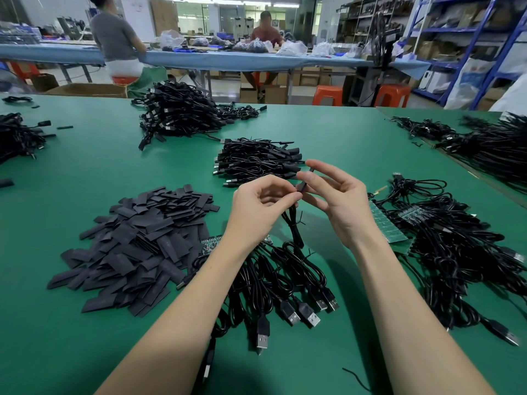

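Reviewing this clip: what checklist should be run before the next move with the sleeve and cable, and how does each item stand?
1. Right hand pinches the black sleeve: ok.
2. Left hand pinches the cable near its end: ok.
3. Sleeve lined up with the cable end: cannot tell, fingers hide the joint.
4. Cable free of the bundles below: cannot tell.
5. Sleeve pile beside the left forearm: ok.

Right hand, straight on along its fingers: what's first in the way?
The right hand points away and left. Past the black sleeve it pinches, the first thing is probably the cable pile, though the hand may be high enough to pass over it.
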`<move>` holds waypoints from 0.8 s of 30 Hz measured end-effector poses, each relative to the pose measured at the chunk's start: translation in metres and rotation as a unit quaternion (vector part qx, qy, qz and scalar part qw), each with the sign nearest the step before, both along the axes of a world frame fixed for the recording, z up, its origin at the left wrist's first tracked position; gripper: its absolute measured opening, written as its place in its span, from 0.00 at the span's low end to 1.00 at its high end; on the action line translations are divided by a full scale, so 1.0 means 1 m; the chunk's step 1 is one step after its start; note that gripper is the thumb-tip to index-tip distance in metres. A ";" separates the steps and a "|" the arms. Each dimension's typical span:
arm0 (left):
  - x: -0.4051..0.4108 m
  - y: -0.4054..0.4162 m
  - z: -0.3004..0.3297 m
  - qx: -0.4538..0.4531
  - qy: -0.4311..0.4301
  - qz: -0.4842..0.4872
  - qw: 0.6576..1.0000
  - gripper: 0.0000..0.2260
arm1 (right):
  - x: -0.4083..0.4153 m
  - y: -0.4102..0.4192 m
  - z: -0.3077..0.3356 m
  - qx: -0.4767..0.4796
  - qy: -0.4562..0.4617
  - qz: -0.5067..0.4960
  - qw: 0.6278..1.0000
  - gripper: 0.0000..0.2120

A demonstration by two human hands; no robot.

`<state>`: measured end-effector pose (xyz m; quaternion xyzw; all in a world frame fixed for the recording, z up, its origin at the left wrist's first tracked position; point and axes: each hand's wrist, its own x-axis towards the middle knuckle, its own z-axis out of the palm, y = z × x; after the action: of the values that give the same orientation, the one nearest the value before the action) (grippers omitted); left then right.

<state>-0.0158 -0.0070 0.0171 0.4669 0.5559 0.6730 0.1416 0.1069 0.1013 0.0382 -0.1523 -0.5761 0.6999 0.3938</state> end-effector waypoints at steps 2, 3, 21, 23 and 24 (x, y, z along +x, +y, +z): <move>0.000 -0.001 0.000 0.002 0.001 0.003 1.000 0.04 | -0.002 -0.002 -0.001 -0.004 0.002 -0.002 1.000 0.11; 0.000 -0.001 0.000 0.001 0.000 0.005 1.000 0.04 | -0.003 -0.002 -0.002 -0.005 0.001 -0.004 1.000 0.10; -0.013 0.016 0.018 -0.135 0.032 0.096 0.986 0.13 | -0.008 0.008 -0.001 -0.178 -0.008 -0.175 0.968 0.19; -0.024 0.020 0.024 -0.117 0.090 0.142 0.979 0.11 | -0.008 0.008 -0.003 -0.179 -0.041 -0.158 0.970 0.20; -0.029 0.023 0.027 -0.116 0.128 0.162 0.972 0.10 | -0.010 0.007 -0.004 -0.177 -0.055 -0.148 0.971 0.19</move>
<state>-0.0450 0.0164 0.0438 0.4334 0.7120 0.5524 0.0113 0.0974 0.1083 0.0340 -0.3415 -0.4351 0.7153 0.4271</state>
